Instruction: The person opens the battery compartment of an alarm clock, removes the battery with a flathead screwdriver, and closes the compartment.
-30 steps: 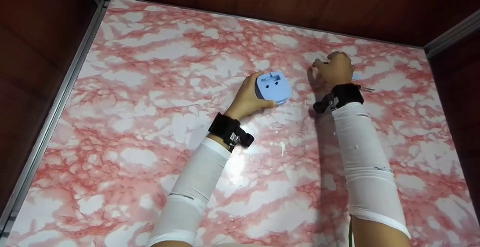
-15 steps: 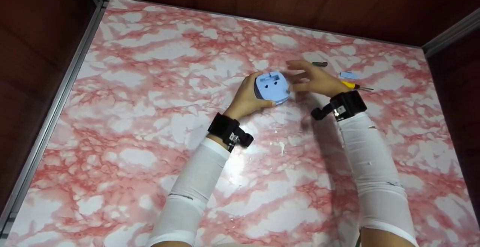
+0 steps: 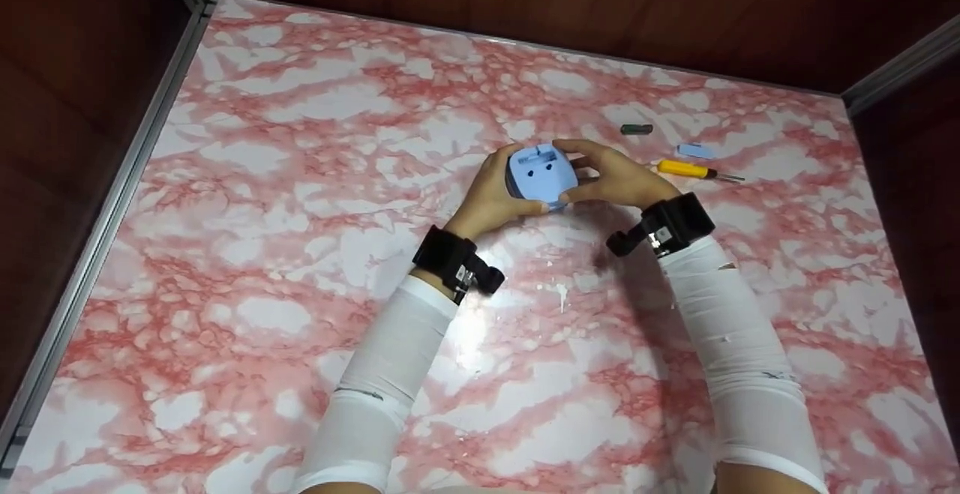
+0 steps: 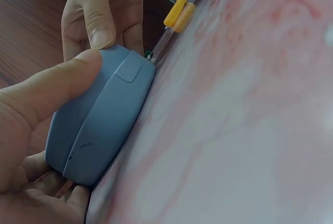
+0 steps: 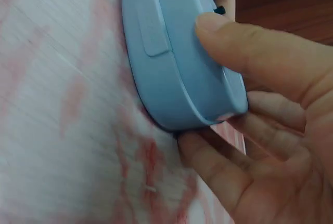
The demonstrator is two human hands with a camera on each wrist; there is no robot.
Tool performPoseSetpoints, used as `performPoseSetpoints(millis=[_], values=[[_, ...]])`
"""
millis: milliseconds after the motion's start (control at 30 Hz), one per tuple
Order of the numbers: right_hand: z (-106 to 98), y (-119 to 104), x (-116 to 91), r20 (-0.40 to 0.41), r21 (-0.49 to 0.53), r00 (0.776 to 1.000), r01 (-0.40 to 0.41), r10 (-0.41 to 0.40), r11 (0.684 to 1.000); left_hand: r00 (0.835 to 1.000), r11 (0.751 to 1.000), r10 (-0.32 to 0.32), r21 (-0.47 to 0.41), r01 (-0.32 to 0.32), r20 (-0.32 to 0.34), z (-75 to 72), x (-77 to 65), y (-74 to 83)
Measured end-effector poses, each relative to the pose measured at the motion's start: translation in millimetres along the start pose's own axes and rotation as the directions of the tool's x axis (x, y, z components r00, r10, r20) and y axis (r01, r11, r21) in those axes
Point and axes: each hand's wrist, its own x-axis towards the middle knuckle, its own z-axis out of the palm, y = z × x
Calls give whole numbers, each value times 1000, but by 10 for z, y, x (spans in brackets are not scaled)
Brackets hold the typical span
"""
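Note:
In the head view, a light blue, rounded-square alarm clock (image 3: 546,185) has its back turned up. An uncovered battery slot and two black knobs show on that back. My left hand (image 3: 496,193) grips its left side, thumb along the lower edge. From the right, my right hand (image 3: 616,178) holds the opposite side between thumb and fingers. Seen from the left wrist, the clock (image 4: 104,122) is tilted close over the table, a raised tab on its curved side. The right wrist view has the right thumb on the back edge of the clock (image 5: 171,63), fingers beneath.
Right of the hands lie a small dark green battery (image 3: 636,130), a light blue battery cover (image 3: 696,151) and a yellow-handled screwdriver (image 3: 684,169). The pink marbled table (image 3: 300,374) is bounded by dark wood panels (image 3: 525,14) and metal rails.
My right hand has come away from the battery, leaving it on the table, and moved left to take hold of the clock. The left hand stays nearly still with the clock.

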Motion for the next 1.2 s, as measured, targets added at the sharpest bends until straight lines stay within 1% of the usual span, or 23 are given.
performPoseSetpoints(millis=[267, 433, 533, 633, 700, 767, 867, 1000, 1200], values=[[50, -79, -45, -43, -60, 999, -16, 13, 998, 999, 999, -25, -20, 25, 23, -14, -9, -6], [76, -99, -69, -75, -68, 997, -39, 34, 997, 999, 999, -34, -34, 35, 32, -21, -18, 3], [110, -97, -80, -111, -70, 993, -37, 29, 997, 999, 995, -35, -98, 38, 28, -33, -17, -3], [154, -121, -84, -149, -83, 988, -50, 37, 995, 999, 983, -34, -182, 38, 25, -48, -18, -28], [179, -153, -79, -165, -86, 985, -63, 48, 994, 999, 977, -28, -209, 32, 22, -58, -22, -45], [199, -185, -77, -175, -99, 983, -75, 57, 992, 999, 978, -29, -207, 33, 23, -65, -23, -57], [218, -219, -77, -184, -113, 981, -78, 56, 991, 999, 984, -31, -174, 35, 23, -73, -27, -63], [234, -232, -85, -204, -121, 977, -87, 61, 989, 999, 989, -38, -140, 42, 33, -71, -31, -59], [277, -250, -105, -236, -122, 969, -103, 72, 987, 999, 994, -30, -102, 34, 39, -59, -24, -48]])
